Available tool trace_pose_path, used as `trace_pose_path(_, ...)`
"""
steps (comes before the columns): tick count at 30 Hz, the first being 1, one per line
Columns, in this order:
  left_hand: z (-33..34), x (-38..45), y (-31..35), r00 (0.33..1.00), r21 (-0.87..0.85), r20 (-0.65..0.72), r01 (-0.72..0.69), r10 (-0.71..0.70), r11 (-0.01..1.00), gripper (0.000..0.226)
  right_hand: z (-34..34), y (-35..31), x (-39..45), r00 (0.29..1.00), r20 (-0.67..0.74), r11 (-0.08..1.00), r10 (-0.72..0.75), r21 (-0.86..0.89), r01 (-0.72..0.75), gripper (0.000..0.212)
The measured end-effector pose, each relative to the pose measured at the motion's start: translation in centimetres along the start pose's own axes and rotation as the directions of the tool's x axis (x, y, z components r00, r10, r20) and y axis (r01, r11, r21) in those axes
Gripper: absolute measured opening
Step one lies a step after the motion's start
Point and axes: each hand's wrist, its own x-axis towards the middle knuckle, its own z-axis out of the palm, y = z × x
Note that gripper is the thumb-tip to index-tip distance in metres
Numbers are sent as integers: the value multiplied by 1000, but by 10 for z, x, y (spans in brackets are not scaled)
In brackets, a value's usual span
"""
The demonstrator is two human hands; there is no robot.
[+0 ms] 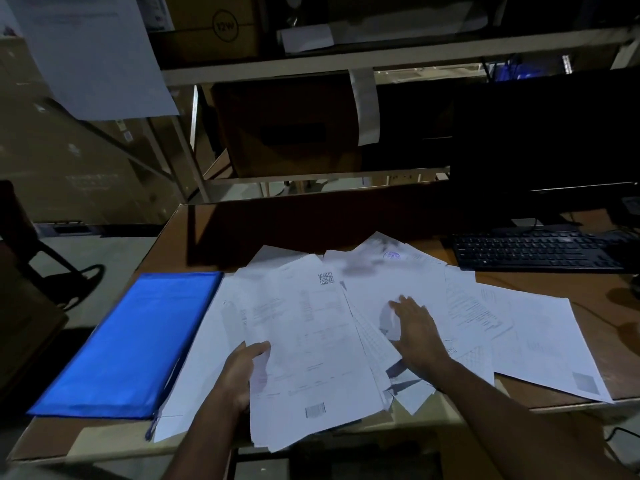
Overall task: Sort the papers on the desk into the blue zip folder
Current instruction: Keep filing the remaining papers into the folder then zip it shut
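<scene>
room: dark, shelves (346,64) behind | counter (221,244): brown, blue zip folder (128,341), papers (533,337), keyboard (533,251) | left hand (242,372): grips paper stack (311,358) | right hand (415,327): open, flat on papers

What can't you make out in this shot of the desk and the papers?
Head view only:
- Print on the papers: too small, dim.
- Sheets near the stamp: blurred.
- Blue zip folder contents: hidden by its cover.
- Left hand fingers: under the stack.
- Monitor: too dark.

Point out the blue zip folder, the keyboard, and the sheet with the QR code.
blue zip folder (128,344): head view, middle of its flat face.
keyboard (533,251): head view, centre of the keys.
sheet with the QR code (311,327): head view, its printed middle.
</scene>
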Motion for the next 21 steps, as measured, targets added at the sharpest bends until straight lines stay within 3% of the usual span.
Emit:
trace_pose_path(2, -2, -5, 4, 1000, 27, -19, -9, 9, 1000, 20, -3, -3, 1, 999, 14, 999, 52, -8, -52, 91)
trace_pose_path(5, -13, -2, 10, 994, 80, -104, -19, 27, 997, 19, -13, -14, 4, 1000, 14, 1000, 23, 11, -23, 90)
trace_pose_path(11, -38, 2, 16, 981, 164, -196, 27, 5, 986, 22, -11, -19, 9, 1000, 1, 999, -2, -53, 2, 31)
trace_pose_path(14, -45, 2, 15, 979, 134, -202, 9, 18, 991, 20, -13, -19, 14, 987, -134, 995, 87, -28, -91, 14)
trace_pose_path(16, -48, 4, 15, 974, 121, -224, 6, 22, 993, 18, -20, -26, 18, 922, -308, 971, 236, 120, -208, 25)
trace_pose_path(18, -48, 3, 17, 973, 124, -229, 15, 14, 992, 17, -38, -45, 20, 867, -391, 919, 309, 357, -166, 24)
trace_pose_path(19, -46, 2, 17, 977, 127, -214, 18, 9, 992, 18, -46, -56, 21, 880, -364, 870, 305, 483, -102, 21)
trace_pose_path(21, -39, -3, 18, 984, 123, -180, 7, 15, 992, 18, -59, -80, 22, 949, -163, 655, 270, 753, -57, 15)
